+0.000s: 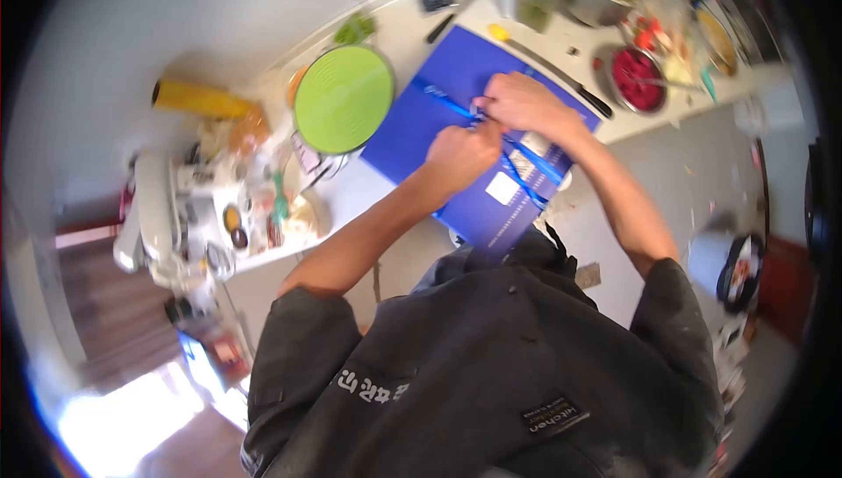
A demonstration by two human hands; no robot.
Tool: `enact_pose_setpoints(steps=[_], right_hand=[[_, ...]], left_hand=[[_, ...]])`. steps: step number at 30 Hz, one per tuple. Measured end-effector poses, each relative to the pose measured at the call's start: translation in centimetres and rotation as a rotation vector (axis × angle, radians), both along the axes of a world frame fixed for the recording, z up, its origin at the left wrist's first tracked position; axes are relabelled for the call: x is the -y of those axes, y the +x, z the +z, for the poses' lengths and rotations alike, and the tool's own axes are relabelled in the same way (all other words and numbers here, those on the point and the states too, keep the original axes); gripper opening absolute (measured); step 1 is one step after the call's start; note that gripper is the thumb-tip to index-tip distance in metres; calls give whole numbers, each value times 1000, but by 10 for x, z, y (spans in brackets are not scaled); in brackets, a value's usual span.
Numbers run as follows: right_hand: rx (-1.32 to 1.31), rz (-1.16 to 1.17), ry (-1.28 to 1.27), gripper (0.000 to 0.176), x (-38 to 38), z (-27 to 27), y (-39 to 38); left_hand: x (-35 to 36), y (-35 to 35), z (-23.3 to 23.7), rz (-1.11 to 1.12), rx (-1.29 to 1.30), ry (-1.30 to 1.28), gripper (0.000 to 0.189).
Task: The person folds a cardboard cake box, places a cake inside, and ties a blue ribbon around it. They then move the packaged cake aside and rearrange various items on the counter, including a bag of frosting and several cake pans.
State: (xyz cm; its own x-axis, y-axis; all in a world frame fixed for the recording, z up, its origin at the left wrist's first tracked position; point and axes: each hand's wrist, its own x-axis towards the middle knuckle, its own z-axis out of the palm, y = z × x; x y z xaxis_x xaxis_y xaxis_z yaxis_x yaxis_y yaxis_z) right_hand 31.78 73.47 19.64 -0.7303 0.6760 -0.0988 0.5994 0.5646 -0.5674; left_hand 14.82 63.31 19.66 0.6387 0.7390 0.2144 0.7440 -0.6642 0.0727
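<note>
A flat blue box (469,61) lies at the counter's edge in front of my body, with white labels and print on its near side. Blue ribbon (450,102) runs across the top of the box. Both hands meet over the middle of the box, where the ribbon strands cross. My left hand (465,156) is closed in a fist on the ribbon. Beside it, my right hand (528,105) pinches the ribbon with bent fingers. The knot, if there is one, is hidden under the fingers.
A green round turntable (344,99) stands left of the box. Beyond the box lies a long knife (570,79) with a black handle. A bowl of deep pink mixture (638,79) sits to the right. At far left is a white stand mixer (158,206), near a yellow roll (202,99).
</note>
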Motion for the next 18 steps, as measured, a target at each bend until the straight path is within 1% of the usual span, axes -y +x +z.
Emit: enact_pose_setpoints(steps=[2, 3, 5, 6, 7, 8, 10, 11, 12, 13, 15, 16, 18], right_hand=[[-104, 111, -363, 46, -10, -10, -4], [-107, -59, -711, 48, -1, 14, -6], [-176, -207, -1010, 41, 8, 36, -9], [-184, -213, -1020, 38, 5, 31, -8], [-193, -226, -1031, 34, 2, 26, -7], [-232, -344, -1096, 24, 4, 26, -8], [-381, -438, -1026, 17, 14, 23, -11], [-461, -490, -988, 15, 18, 21, -11], [-531, -571, -906, 18, 22, 14, -10], [-623, -615, -883, 19, 21, 14, -11], [-813, -705, -829, 22, 19, 22, -13], [-824, -691, -762, 25, 14, 24, -12], [-869, -637, -655, 25, 7, 39, -18]], left_hand=[[6, 1, -5, 31, -27, 38, 13], [8, 2, -12, 58, -21, 66, 16], [10, 4, -6, 70, 52, 137, 18], [11, 4, -5, 71, 62, 93, 19], [12, 5, -9, 93, 63, 124, 19], [13, 8, -14, 107, 65, 154, 19], [14, 10, -15, 133, 72, 247, 18], [15, 10, -17, 148, 75, 205, 18], [16, 11, -18, 160, 79, 163, 18], [17, 13, -20, 168, 84, 122, 18], [20, 15, -12, 252, 145, 34, 15], [23, 16, -8, 290, 177, -9, 14], [23, 18, -5, 434, 386, -117, 11]])
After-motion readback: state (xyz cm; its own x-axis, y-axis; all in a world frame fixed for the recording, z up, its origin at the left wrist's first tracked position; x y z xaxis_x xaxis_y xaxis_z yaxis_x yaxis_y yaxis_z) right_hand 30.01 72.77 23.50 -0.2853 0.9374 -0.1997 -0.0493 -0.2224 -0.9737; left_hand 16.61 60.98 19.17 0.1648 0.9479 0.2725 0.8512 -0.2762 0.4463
